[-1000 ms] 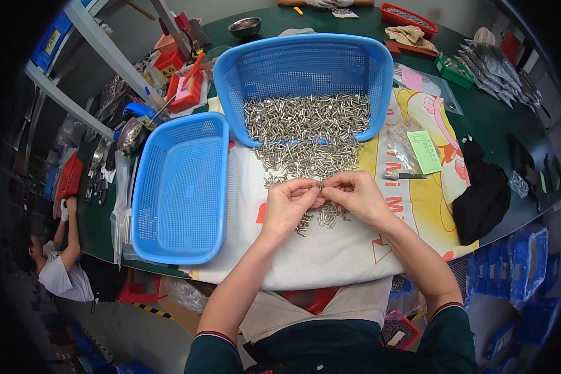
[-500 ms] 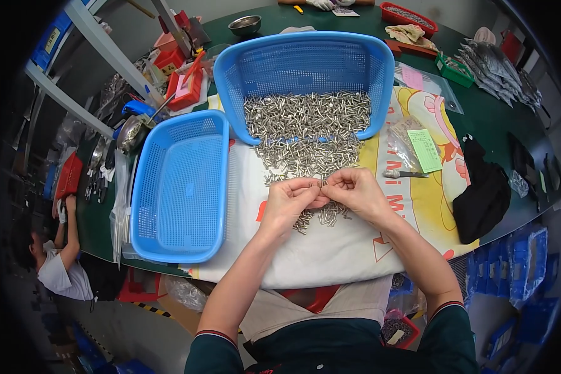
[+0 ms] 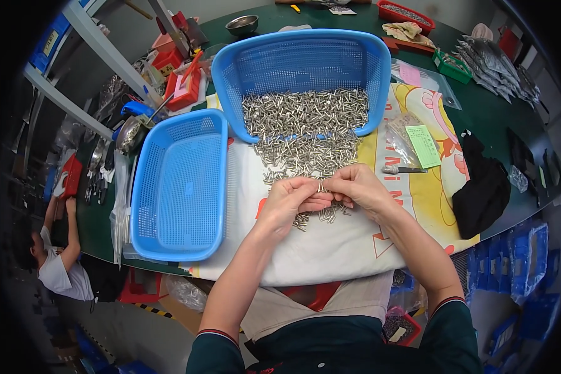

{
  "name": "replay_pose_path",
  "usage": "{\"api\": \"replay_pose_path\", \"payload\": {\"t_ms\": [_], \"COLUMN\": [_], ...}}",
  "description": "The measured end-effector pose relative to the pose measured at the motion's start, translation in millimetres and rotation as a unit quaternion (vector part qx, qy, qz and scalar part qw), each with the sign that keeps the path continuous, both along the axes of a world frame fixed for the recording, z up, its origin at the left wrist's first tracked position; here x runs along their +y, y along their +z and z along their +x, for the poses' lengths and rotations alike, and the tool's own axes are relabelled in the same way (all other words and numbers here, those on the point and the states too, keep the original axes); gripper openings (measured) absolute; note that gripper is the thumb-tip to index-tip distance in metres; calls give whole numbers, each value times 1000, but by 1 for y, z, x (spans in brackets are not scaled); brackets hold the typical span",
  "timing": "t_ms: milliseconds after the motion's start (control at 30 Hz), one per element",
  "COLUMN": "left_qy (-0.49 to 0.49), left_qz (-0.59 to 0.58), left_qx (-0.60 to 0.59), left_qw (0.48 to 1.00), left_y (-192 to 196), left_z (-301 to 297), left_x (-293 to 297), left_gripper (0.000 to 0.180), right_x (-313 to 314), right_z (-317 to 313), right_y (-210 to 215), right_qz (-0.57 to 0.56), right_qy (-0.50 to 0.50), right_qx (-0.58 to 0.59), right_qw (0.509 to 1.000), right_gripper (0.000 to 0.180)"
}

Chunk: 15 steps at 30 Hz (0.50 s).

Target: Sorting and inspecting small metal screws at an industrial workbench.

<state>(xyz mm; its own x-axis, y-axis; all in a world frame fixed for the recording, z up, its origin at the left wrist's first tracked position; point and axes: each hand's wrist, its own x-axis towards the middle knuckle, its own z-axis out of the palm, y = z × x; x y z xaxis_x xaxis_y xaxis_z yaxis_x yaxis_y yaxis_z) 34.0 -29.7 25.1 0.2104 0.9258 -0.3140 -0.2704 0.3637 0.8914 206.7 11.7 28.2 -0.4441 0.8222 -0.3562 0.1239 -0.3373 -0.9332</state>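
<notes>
My left hand (image 3: 291,202) and my right hand (image 3: 360,189) meet over the near end of a heap of small silvery metal pins (image 3: 308,153). Between the thumbs and fingertips of both hands a few of these pins (image 3: 321,186) are pinched; how many sit in each hand is hard to tell. Both hands are closed, with the left fingers curled under the pins. The heap spills from a tipped blue perforated basket (image 3: 299,42), whose open side faces me. More loose pins (image 3: 330,215) lie on the cloth just beneath my hands.
A second blue basket (image 3: 182,193), with nothing in it, stands to the left on the patterned cloth (image 3: 349,255). To the right lie a green paper slip (image 3: 423,147), a marker-like tool (image 3: 404,169) and a black cloth (image 3: 480,193). A co-worker (image 3: 65,268) works at far left.
My fingers have shifted slightly around the pins, which now show more between the fingertips. At far left the co-worker's arms have moved; the far person's hands have mostly left the top edge.
</notes>
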Motion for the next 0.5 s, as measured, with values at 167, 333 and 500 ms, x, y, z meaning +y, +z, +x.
{"api": "replay_pose_path", "payload": {"t_ms": [167,333,500], "left_qy": [-14,-23,-28], "left_qz": [-9,-11,-15], "left_qx": [2,-1,-10], "left_qw": [1000,1000,999], "left_y": [3,2,2], "left_z": [-1,-1,-1], "left_x": [1,1,2], "left_gripper": [23,24,23], "right_x": [-1,-1,-1], "right_z": [-1,-1,-1], "right_y": [-1,-1,-1], "right_qz": [-7,-13,-14], "right_qy": [-4,-12,-14], "right_qx": [9,14,13], "right_qw": [1000,1000,1000], "right_gripper": [18,18,17]}}
